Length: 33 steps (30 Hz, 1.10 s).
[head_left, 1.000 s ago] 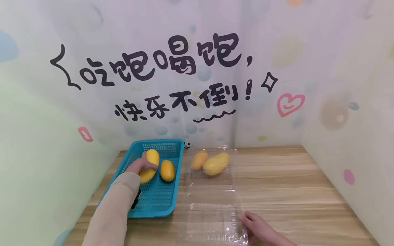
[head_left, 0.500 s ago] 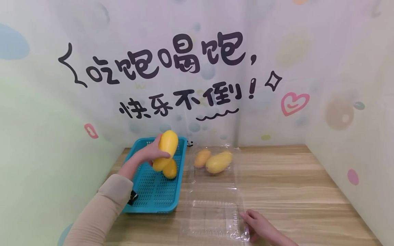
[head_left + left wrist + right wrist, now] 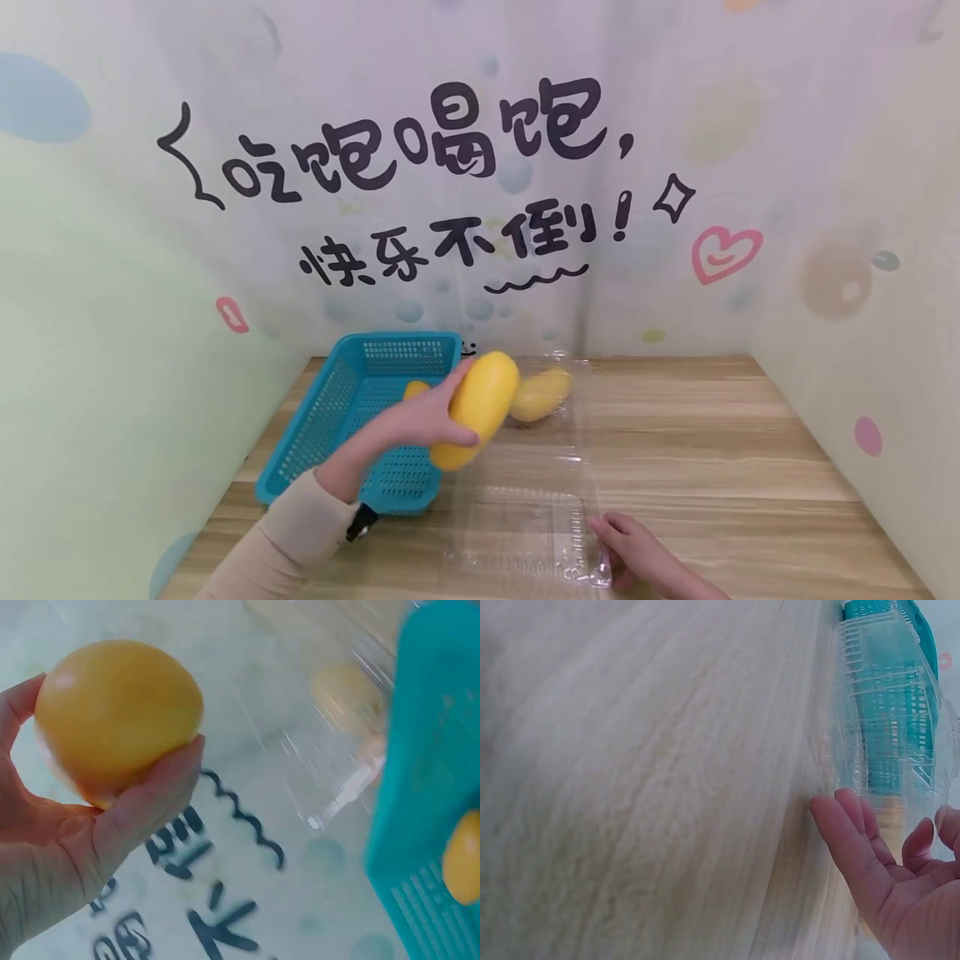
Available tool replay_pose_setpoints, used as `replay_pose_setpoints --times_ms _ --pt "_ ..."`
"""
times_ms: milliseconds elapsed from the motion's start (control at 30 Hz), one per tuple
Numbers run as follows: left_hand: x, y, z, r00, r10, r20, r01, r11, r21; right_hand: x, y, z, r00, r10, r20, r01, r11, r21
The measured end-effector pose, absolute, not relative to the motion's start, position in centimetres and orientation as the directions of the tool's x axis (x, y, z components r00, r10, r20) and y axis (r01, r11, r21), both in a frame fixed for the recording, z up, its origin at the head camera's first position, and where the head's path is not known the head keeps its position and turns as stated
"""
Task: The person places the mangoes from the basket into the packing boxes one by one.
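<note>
In the head view my left hand [image 3: 431, 408] grips a plump yellow mango [image 3: 489, 396], thumb across its near side. It carries the mango above the gap between the basket and a clear plastic clamshell box [image 3: 525, 533]. The left wrist view shows the fingers curled round the mango [image 3: 120, 712] from below. Through the box's far half shows a paler mango [image 3: 542, 394]; another there is hidden behind the held one. My right hand [image 3: 637, 550] pinches the near right corner of the opened box, its other fingers stretched along the edge in the right wrist view.
A blue perforated basket [image 3: 300, 442] stands left of the box, with one mango [image 3: 415, 389] partly visible inside. A small black object [image 3: 362, 523] shows at the left cuff. The wooden table [image 3: 712, 450] ends at a printed backdrop [image 3: 637, 317], with walls both sides.
My left hand has lifted the mango out of the basket and moved it right, toward the box. My right hand keeps its hold on the box corner. The head view has shifted slightly.
</note>
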State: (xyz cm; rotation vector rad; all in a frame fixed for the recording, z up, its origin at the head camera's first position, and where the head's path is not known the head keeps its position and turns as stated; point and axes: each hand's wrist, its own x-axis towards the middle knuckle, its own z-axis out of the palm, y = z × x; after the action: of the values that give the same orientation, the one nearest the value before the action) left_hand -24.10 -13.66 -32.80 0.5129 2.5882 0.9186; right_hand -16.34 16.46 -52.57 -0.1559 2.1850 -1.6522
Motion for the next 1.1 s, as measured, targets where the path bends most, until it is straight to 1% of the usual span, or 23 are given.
replay_pose_setpoints --times_ms 200,333,433,533,667,733,900,1033,1100 --pt "-20.3 -10.2 -34.9 -0.806 0.560 -0.192 0.325 0.690 0.646 -16.2 16.5 -52.5 -0.917 -0.310 -0.250 0.155 0.302 -0.941" --pt "-18.8 -8.5 -37.0 -0.771 0.593 -0.232 0.345 0.695 0.631 -16.1 16.4 -52.5 -0.921 -0.297 -0.254 0.155 0.319 -0.935" --pt "-18.3 -7.5 -39.0 -0.746 0.613 -0.260 0.355 0.697 0.623 -16.0 16.4 -52.4 -0.923 -0.295 -0.246 0.149 0.318 -0.936" --pt "-18.1 -6.7 -41.0 -0.762 0.597 -0.250 0.410 0.744 0.528 -15.9 16.4 -52.5 -0.926 -0.302 -0.228 0.129 0.314 -0.941" --pt "-17.7 -5.6 -42.8 -0.814 0.526 -0.247 0.451 0.839 0.303 -15.9 16.5 -52.7 -0.925 -0.315 -0.213 0.109 0.317 -0.942" --pt "-17.5 -5.1 -43.4 -0.827 0.496 -0.265 0.446 0.866 0.228 -15.9 16.5 -52.7 -0.923 -0.321 -0.213 0.108 0.316 -0.943" --pt "-17.7 -4.2 -44.7 -0.836 0.463 -0.294 0.444 0.886 0.135 -16.0 16.5 -52.6 -0.914 -0.342 -0.220 0.110 0.314 -0.943" --pt "-17.8 -3.7 -45.4 -0.829 0.474 -0.296 0.463 0.879 0.111 -16.0 16.5 -52.7 -0.909 -0.351 -0.225 0.111 0.315 -0.942" --pt "-17.8 -3.5 -45.7 -0.826 0.480 -0.296 0.466 0.876 0.121 -16.0 16.5 -52.7 -0.909 -0.349 -0.230 0.117 0.314 -0.942"
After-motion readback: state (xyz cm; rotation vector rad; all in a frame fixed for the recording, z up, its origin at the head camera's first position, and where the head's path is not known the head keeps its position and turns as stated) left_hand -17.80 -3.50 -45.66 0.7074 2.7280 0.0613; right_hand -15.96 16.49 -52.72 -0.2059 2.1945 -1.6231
